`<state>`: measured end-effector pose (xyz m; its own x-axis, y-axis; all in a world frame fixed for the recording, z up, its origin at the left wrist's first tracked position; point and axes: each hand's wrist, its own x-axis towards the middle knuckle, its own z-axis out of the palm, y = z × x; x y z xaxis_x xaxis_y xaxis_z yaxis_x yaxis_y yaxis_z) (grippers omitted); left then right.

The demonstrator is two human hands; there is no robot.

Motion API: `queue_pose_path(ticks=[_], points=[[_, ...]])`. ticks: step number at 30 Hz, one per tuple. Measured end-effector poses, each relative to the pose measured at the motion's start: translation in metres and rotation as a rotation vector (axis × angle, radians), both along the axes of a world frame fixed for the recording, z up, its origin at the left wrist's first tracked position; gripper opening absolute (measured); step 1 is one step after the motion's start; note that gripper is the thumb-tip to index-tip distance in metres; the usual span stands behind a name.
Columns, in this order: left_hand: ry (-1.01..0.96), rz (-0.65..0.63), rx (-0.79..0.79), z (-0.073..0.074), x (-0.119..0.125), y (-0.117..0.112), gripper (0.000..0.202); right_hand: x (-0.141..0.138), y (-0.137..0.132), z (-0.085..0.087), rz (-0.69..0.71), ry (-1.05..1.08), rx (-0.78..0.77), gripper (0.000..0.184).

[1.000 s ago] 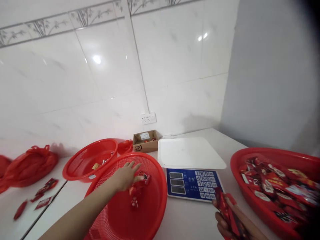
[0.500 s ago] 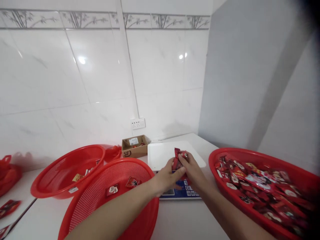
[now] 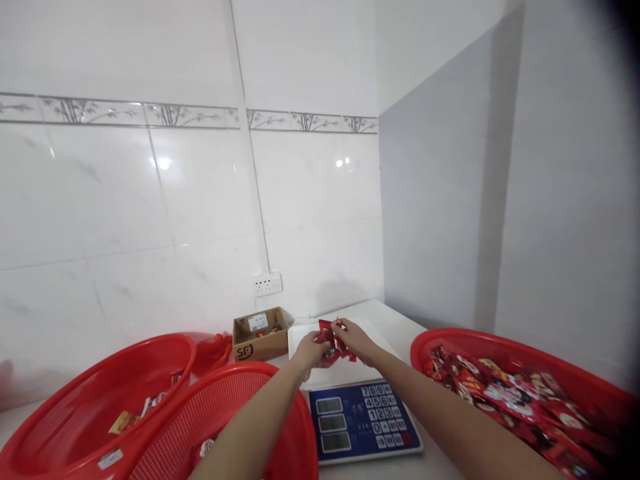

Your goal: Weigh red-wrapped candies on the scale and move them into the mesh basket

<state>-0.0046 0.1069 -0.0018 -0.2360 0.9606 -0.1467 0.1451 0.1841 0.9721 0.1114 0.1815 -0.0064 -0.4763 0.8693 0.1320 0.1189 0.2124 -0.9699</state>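
Both my hands meet above the white platform of the scale [image 3: 300, 337]. My left hand [image 3: 311, 351] and my right hand [image 3: 354, 335] are both closed on a bunch of small red packets [image 3: 334, 341] held between them. The scale's blue keypad panel [image 3: 361, 420] lies below my forearms. A red mesh basket [image 3: 235, 407] sits under my left arm with a packet or two in it. At the right, another red basket [image 3: 440, 340] is full of red packets [image 3: 505, 393].
A third red basket [image 3: 95, 400] at the left holds a few packets. A small cardboard box [image 3: 257, 332] stands against the tiled wall below a wall socket [image 3: 267, 285]. A grey wall closes the right side.
My left hand left the packets in the near basket and joined my right hand over the scale. Both now hold the red packets higher. The camera has tilted up.
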Motion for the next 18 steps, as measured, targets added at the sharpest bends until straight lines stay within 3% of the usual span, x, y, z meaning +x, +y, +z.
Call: queue_pose_path(ticks=[5,9,14,18], points=[[0.183,0.045,-0.064,-0.008,-0.019,0.0,0.034,0.008,0.015,-0.011,0.064,-0.216,-0.001,0.02],[0.271,0.06,-0.066,-0.011,-0.033,-0.001,0.027,0.015,0.021,-0.015,0.077,-0.31,-0.009,0.023],[0.347,0.029,-0.048,-0.009,-0.041,0.001,0.023,0.011,0.031,-0.01,-0.029,-0.289,-0.035,0.047],[0.462,-0.03,-0.138,-0.013,-0.042,0.002,0.026,0.005,0.041,-0.009,-0.161,-0.242,-0.066,0.05]])
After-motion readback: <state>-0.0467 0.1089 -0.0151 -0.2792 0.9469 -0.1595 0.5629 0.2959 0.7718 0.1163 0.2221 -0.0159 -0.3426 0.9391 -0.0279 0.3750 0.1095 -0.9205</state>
